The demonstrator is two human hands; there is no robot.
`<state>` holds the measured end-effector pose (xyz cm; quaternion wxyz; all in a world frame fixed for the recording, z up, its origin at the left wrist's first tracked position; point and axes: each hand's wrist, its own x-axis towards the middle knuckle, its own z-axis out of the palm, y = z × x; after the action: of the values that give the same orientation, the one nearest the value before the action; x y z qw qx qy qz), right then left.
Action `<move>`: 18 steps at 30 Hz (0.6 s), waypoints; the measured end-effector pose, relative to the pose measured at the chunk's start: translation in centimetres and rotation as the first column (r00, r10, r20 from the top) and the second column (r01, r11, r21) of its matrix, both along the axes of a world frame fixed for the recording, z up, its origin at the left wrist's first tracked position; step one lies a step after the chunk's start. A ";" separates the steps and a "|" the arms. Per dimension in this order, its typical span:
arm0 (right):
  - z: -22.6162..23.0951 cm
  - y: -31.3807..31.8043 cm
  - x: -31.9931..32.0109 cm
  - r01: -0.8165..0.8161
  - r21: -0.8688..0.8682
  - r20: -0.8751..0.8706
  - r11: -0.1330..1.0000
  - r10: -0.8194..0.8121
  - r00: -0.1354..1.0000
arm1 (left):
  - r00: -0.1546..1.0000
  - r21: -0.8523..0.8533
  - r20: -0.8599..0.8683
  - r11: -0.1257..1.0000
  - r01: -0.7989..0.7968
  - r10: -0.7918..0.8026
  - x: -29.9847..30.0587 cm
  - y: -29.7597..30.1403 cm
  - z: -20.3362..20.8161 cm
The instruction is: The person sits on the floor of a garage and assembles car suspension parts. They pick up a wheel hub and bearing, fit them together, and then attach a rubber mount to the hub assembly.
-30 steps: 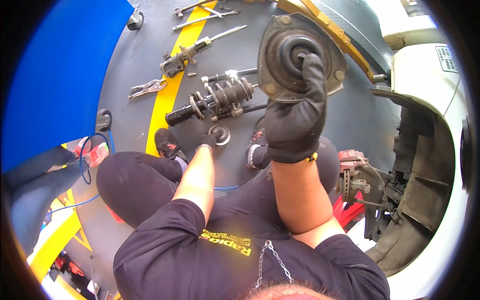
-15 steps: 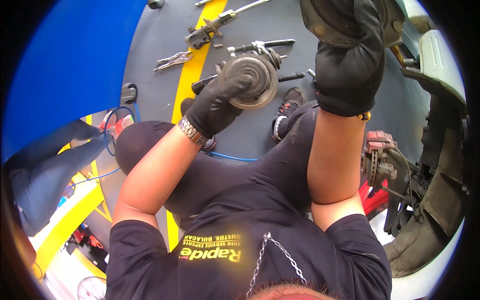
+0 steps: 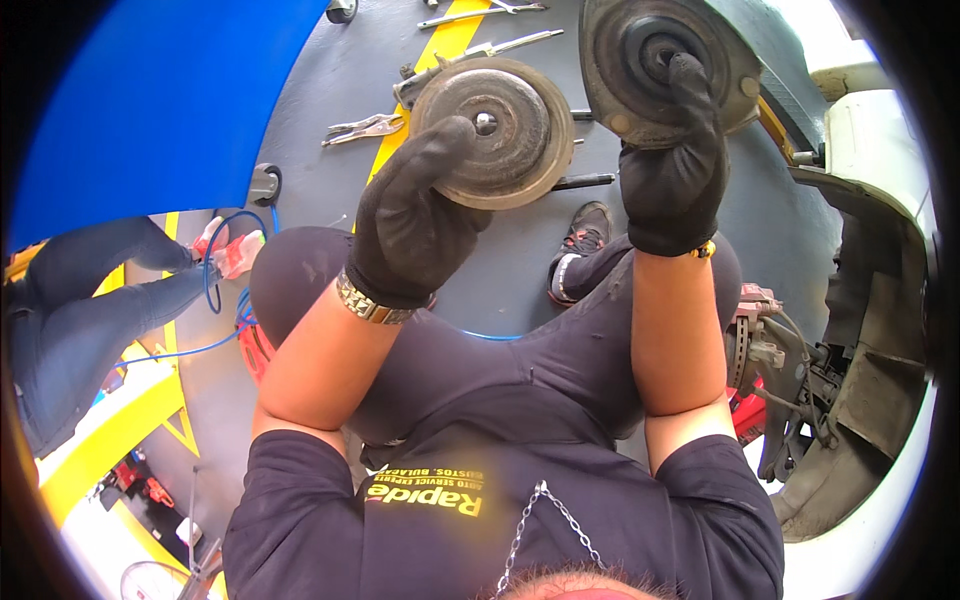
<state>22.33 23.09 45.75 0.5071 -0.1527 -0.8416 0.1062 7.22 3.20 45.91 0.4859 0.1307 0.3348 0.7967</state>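
Note:
My left hand (image 3: 408, 222), in a black glove, is closed on the rim of a round, worn metal strut spring seat (image 3: 535, 150). The seat is held face up, with a shiny piece in its centre hole and my index finger lying beside it. In my right hand (image 3: 676, 190), also gloved in black, is a dark strut mount (image 3: 620, 65) with a rubber-looking ring and rounded corners. A finger or thumb of that hand rests at the mount's centre. The two parts are held apart, above the floor. Fingers underneath both parts are hidden.
Locking pliers (image 3: 368, 128) lie on the grey floor by a yellow stripe, near a strut with a rod (image 3: 525, 42) and a wrench (image 3: 505, 8). A red brake caliper (image 3: 755, 302) and open wheel arch (image 3: 865, 380) are at right. Another person's legs (image 3: 90, 290) and a blue hose (image 3: 212, 290) are left.
Both parts have come closer to me and show more of their faces. My right hand has lowered the mount into fuller view. My left hand has raised the spring seat, covering more of the floor parts.

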 end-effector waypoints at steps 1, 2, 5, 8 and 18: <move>0.0 -0.2 -0.2 -0.030 -0.027 -0.001 0.999 0.030 1.000 | 0.984 -0.071 -0.179 0.997 -0.018 0.005 -0.2 -0.1 0.1; 0.0 -0.4 -0.3 -0.057 -0.054 0.000 0.997 0.057 0.998 | 0.937 -0.139 -0.349 0.989 -0.051 -0.001 -0.3 -0.1 0.2; -0.6 -0.9 -0.8 -0.094 -0.139 -0.061 0.986 0.086 0.994 | 0.408 -0.133 -0.913 0.957 -0.256 -0.018 -1.5 -0.1 1.6; -0.5 -1.9 -1.5 -0.122 -0.229 -0.089 0.966 0.104 0.991 | -0.049 0.284 -0.957 0.895 -0.343 0.285 -2.6 0.2 1.2; 1.0 -9.4 -5.3 -0.559 -0.666 -0.513 0.494 0.241 0.824 | -0.269 0.398 -0.915 0.773 -0.494 0.299 -1.3 2.8 2.5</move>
<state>17.05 13.68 46.75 0.4863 -0.1360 -0.6098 0.6108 5.90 6.03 48.45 -0.2052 0.5129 0.6501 0.5217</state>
